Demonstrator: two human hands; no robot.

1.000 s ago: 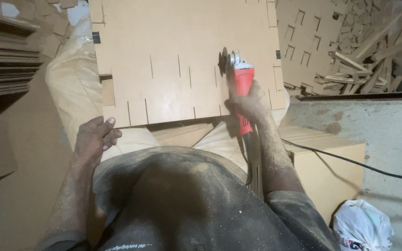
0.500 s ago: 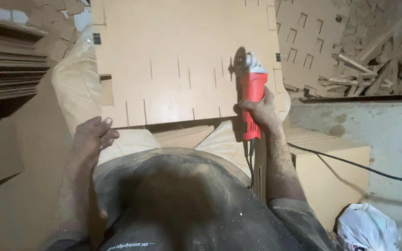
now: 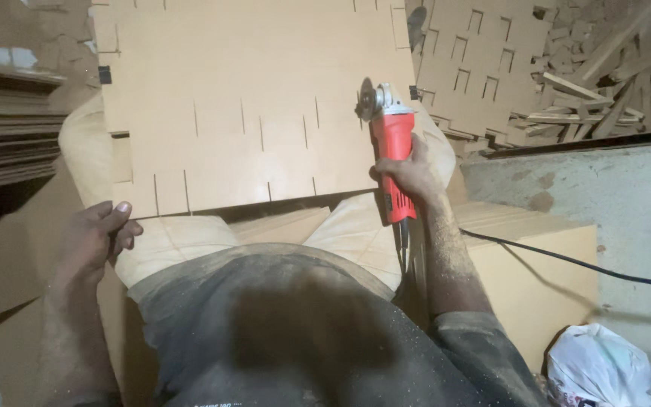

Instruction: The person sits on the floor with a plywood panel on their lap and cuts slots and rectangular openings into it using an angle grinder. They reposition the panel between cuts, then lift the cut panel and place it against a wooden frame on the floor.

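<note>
We see our right hand wrapped around the red body of an angle grinder, fingers curled tight about it, though most fingertips are hidden behind the housing. The grinder points toward twelve o'clock, its disc edge-on at the right margin of a large slotted fibreboard panel; we cannot tell whether the disc touches the board. The panel lies across our lap, its top edge cut off by the frame, its near edge notched with narrow slots. Our left hand sits at eight o'clock, at the panel's near-left corner, fingers loosely curled with the thumb against the board's edge; whether it grips or merely rests is unclear. A black power cord runs from under the grinder toward three o'clock, leaving the frame. At two o'clock, more slotted panels and a heap of wood offcuts blur together. A white plastic bag is partly cut off at five o'clock.
</note>
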